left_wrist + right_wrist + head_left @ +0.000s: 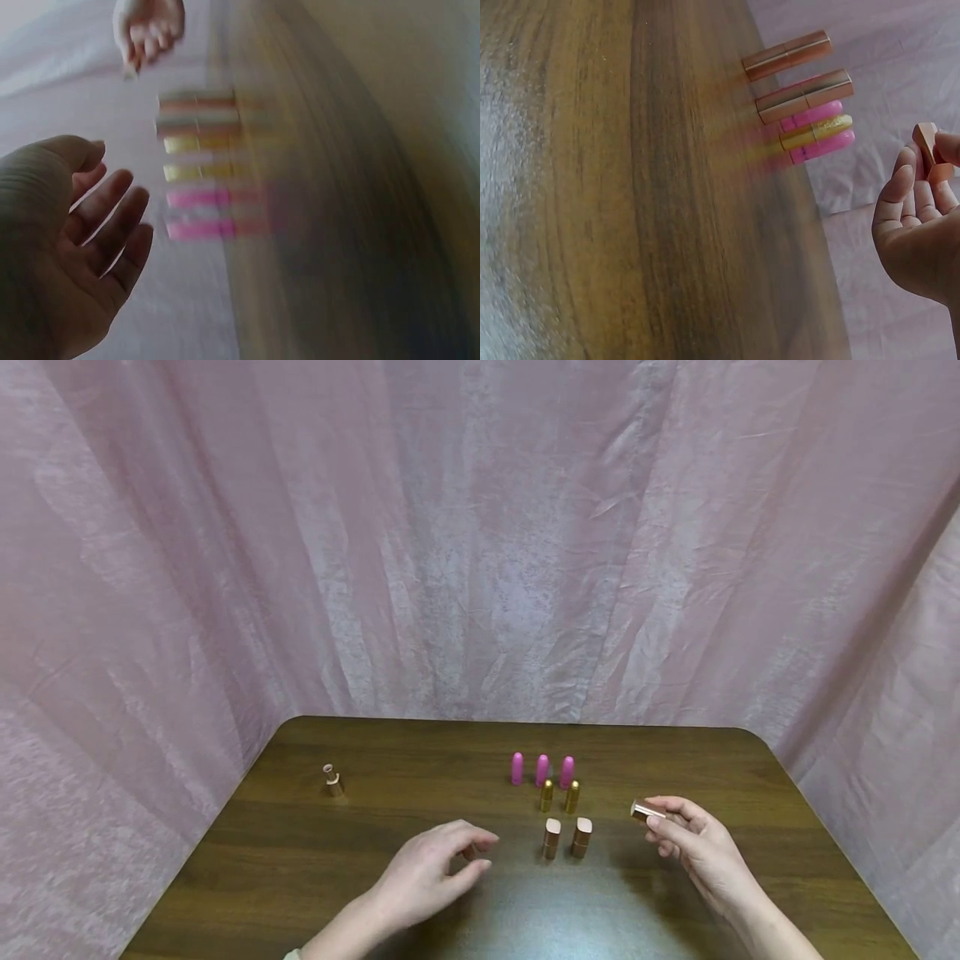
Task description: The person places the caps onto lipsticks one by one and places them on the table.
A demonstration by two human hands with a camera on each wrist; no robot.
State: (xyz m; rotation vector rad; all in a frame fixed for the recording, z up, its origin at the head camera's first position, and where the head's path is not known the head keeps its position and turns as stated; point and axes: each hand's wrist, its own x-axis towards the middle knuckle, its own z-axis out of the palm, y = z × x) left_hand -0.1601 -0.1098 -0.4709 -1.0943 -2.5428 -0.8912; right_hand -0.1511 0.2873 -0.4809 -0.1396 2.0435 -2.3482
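Observation:
Between thumb and fingertips, my right hand [705, 856] pinches a rose-gold lipstick cap [925, 150], raised over the right side of the table. My left hand [431, 872] hovers over the table's front middle, fingers loosely bent and holding nothing. Two capped rose-gold lipsticks, a left one [552, 838] and a right one [582, 837], stand upright between the hands. Behind them are two gold tubes [572, 797], then three pink tubes [517, 768] in a row. Far to the left stands an uncapped rose-gold lipstick base [334, 783] with a narrower neck on top.
The brown wood-grain table [420, 768] has rounded back corners. Pink crushed-velvet curtains [480, 543] hang behind it and along both sides. The left wrist view is blurred by motion.

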